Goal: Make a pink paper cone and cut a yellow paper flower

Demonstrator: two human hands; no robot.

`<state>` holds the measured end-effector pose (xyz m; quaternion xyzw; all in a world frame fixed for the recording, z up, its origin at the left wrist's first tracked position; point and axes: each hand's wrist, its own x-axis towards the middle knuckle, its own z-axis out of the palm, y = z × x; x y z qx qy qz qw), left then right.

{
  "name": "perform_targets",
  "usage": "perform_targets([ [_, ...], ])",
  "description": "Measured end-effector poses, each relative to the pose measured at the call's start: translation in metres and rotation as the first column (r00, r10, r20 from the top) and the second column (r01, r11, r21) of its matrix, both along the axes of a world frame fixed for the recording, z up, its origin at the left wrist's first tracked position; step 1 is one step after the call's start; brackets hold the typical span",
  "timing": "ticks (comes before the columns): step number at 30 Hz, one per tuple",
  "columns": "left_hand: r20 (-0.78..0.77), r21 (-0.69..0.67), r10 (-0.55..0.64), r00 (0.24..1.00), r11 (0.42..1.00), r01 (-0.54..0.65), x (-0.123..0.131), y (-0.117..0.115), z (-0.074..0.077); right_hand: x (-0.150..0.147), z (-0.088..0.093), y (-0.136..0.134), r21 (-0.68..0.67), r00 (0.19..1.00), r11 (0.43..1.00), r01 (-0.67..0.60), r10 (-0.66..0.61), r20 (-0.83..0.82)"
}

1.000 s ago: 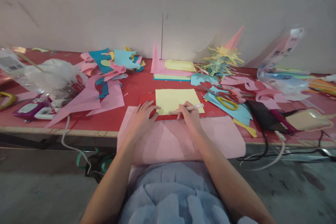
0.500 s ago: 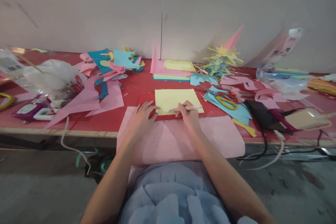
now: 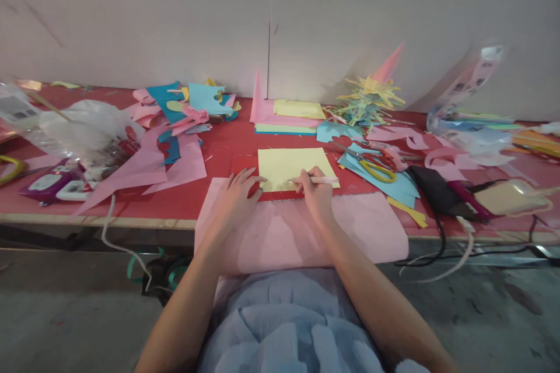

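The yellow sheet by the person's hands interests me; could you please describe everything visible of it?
The yellow sheet is pale, four-sided and paper-like, lying flat on the red tabletop. Its far edge looks straight; the right hand covers part of its near right area, holding a pen whose tip points down at it. The left hand's fingertips reach its near left corner. Any marks are too faint to tell.
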<state>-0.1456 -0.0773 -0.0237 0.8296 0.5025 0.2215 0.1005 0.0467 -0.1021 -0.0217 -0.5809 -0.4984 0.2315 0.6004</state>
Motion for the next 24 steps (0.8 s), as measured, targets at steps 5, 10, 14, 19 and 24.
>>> perform_targets([
  [5,0.007,-0.008,0.0,1.0,1.0,0.0,-0.0002,-0.0006,0.0003,0.0017,-0.0003,-0.0008,-0.014,0.999,0.999,0.029,-0.029,-0.015],
  [10,0.01,-0.002,0.004,1.0,1.0,-0.004,0.0002,-0.0001,-0.0019,0.0,0.0015,-0.0023,-0.039,0.998,0.997,-0.06,0.061,0.014],
  [14,0.01,0.001,0.003,1.0,1.0,-0.003,0.0,0.0001,-0.0019,-0.0003,0.0011,-0.0009,-0.001,0.998,1.0,-0.014,0.014,0.061],
  [19,0.003,-0.005,0.002,1.0,1.0,-0.002,-0.0003,0.0,-0.0005,0.0026,-0.002,0.0013,0.002,0.999,0.999,0.041,-0.041,0.024],
  [24,0.005,-0.017,0.003,1.0,1.0,-0.003,0.0001,-0.0013,0.0015,0.0,0.0005,-0.0006,0.006,0.998,1.0,-0.001,0.0,0.061],
])
